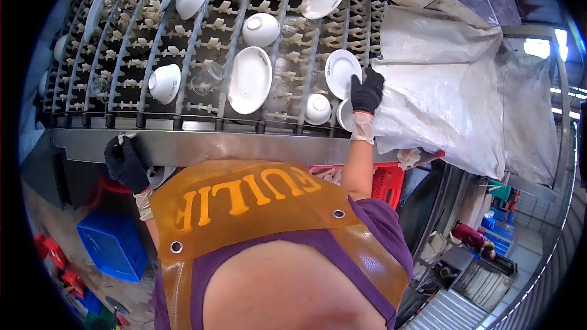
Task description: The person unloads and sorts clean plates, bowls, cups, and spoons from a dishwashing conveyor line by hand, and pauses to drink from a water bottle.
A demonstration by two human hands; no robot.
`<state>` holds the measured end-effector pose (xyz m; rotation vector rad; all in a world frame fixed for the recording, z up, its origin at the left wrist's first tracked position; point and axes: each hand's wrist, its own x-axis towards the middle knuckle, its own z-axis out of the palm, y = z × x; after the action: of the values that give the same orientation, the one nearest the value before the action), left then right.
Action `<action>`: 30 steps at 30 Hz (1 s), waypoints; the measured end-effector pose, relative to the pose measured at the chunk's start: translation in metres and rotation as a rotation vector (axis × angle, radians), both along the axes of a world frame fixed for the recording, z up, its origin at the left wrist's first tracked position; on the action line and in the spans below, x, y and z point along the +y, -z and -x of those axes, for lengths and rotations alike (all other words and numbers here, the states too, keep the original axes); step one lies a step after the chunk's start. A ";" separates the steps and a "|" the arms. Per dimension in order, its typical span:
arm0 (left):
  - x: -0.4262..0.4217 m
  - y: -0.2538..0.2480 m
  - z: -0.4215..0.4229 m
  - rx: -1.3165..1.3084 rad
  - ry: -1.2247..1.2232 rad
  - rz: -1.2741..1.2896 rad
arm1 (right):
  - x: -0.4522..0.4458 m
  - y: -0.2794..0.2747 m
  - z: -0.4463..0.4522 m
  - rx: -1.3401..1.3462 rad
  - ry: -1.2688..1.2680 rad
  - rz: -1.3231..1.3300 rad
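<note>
My right hand [367, 93], in a black glove over a pale cuff, is at the right rim of a small white plate [343, 74], its thumb against the edge. The plate leans among the pegs of a dishwashing conveyor [208, 24]. Just below it are a partly hidden white dish [345, 116] and a small white bowl [318, 109]. My left hand [125, 164], also black-gloved, is curled at the conveyor's metal front ledge [244, 146]. A small whitish bit shows at its fingertips; what it holds I cannot make out.
On the belt lie an oval white plate [251, 79], several bowls and a clear glass [206, 77]. White plastic sheeting [434, 85] drapes over the machine at right. Beneath the ledge sits a red basket [386, 184]. A blue crate [113, 244] stands on the floor at left.
</note>
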<state>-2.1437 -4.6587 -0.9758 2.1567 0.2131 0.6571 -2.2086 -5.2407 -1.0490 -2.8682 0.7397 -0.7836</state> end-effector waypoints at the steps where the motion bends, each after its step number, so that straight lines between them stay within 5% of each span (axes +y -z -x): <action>1: -0.001 0.003 0.003 -0.032 0.033 0.016 | 0.005 -0.010 0.003 0.053 0.122 0.061; 2: -0.004 0.002 0.004 -0.036 0.024 0.020 | 0.012 -0.025 0.007 0.105 0.242 0.122; 4: -0.014 -0.001 0.007 -0.045 -0.048 -0.202 | 0.016 -0.043 0.006 0.432 0.504 -0.234; 7: -0.036 -0.010 0.005 -0.005 -0.090 -0.186 | -0.016 -0.026 0.019 0.507 0.441 -0.266; 10: -0.037 -0.001 0.007 -0.027 -0.088 -0.139 | -0.038 -0.019 0.015 0.483 0.136 -0.060; 14: -0.043 0.002 0.007 -0.134 0.001 -0.034 | -0.039 -0.027 -0.030 0.499 -0.004 -0.381; 17: -0.052 -0.002 0.013 -0.116 -0.043 -0.098 | -0.004 -0.030 -0.057 0.212 -0.206 -0.333; 18: -0.054 -0.005 0.015 -0.054 -0.063 -0.138 | 0.037 -0.063 -0.071 0.235 -0.097 -0.453; 19: -0.057 -0.007 0.015 -0.073 -0.050 -0.129 | 0.066 -0.070 -0.078 -0.027 -0.252 -0.693; 21: -0.054 0.003 0.016 -0.078 -0.049 -0.123 | 0.091 -0.044 -0.103 -0.244 -0.426 -0.736; 25: -0.065 -0.003 0.018 -0.115 -0.051 -0.177 | 0.096 -0.022 -0.132 0.079 -0.378 -0.084; 28: -0.066 0.002 0.016 -0.181 -0.037 -0.131 | 0.059 -0.024 -0.132 0.263 -0.364 -0.248; 30: -0.067 0.007 0.021 -0.179 -0.021 -0.078 | 0.019 -0.023 -0.113 0.142 -0.496 -0.503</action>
<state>-2.1642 -4.7257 -0.9829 2.1572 0.1160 0.8778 -2.0960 -5.2218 -1.0256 -2.4861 0.1700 -0.2778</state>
